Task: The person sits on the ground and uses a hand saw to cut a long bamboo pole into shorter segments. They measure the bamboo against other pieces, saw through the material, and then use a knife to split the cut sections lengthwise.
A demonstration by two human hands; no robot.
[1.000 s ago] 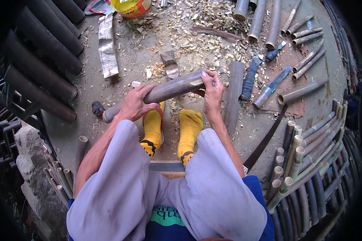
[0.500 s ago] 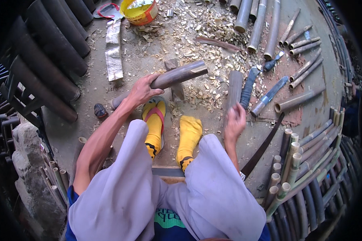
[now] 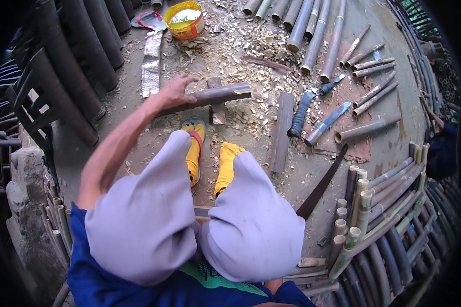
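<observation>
Bamboo tube (image 3: pixel 210 96), upper centre, is now gripped only by the left hand (image 3: pixel 175 92). Right hand has let go and left view, so its state can't be told.

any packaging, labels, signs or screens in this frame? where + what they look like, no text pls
Yellow tub: top edge left of centre, on the ground among wood shavings; round, open, with a red-and-white printed band around its wall.
No signs or screens in view.

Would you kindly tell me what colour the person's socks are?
Yellow; the socks show best in the head view.
</observation>
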